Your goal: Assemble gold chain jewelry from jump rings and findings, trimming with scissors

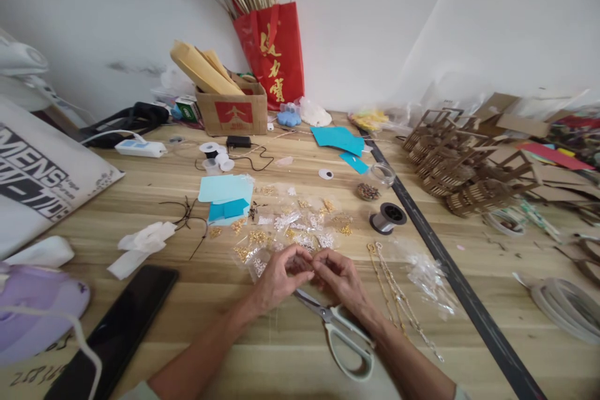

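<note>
Close together at the middle of the table, my left hand and my right hand meet at the fingertips. Both are closed in a pinch, and whatever lies between the fingers is too small to make out. Beneath them rests a pair of scissors with pale handles, the blades partly covered by my hands. Just beyond my fingers are several small clear bags of gold and silver jewellery findings. Right of my right hand lie gold and silver chains.
A spool of wire and a glass jar of beads stand at right, near crumpled clear bags. Blue paper pieces lie left of the findings. A black phone is front left. Small wooden chairs stand far right.
</note>
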### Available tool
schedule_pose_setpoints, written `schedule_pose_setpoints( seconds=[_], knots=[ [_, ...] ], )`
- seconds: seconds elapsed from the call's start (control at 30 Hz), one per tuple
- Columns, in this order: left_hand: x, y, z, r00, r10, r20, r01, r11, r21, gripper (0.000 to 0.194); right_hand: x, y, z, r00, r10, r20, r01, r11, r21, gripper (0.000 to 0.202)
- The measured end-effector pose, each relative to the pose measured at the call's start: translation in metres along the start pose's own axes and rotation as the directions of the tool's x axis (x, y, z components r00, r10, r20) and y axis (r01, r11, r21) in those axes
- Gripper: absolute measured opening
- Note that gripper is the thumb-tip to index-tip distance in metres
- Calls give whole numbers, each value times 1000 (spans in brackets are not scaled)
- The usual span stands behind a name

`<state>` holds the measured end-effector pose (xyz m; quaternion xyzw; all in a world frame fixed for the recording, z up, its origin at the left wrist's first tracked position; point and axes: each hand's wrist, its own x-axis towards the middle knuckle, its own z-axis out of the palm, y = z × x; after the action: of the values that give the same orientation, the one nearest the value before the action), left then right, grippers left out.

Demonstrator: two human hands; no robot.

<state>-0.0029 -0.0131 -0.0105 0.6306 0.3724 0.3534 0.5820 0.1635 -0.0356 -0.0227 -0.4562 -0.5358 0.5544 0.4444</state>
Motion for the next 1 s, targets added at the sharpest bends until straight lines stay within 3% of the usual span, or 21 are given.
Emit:
schedule_pose_setpoints(
  seconds=[0.23,0.43,0.87,1.0],
  knots=[
    [0,-3,4,999,-6,-39,9,997,82,14,3,-3,0,999,37,21,-40,984,171,31],
    [0,-5,4,1000,0,-25,1,999,50,11,4,-6,0,999,35,22,-38,987,154,35],
    [0,-2,3,998,64,15,-65,991,120,5,4,-8,1,996,76,43,-80,989,120,39],
    [1,0,2,995,96,-16,-92,979,180,5,4,-10,2,997,66,42,-70,992,103,38]
  ],
)
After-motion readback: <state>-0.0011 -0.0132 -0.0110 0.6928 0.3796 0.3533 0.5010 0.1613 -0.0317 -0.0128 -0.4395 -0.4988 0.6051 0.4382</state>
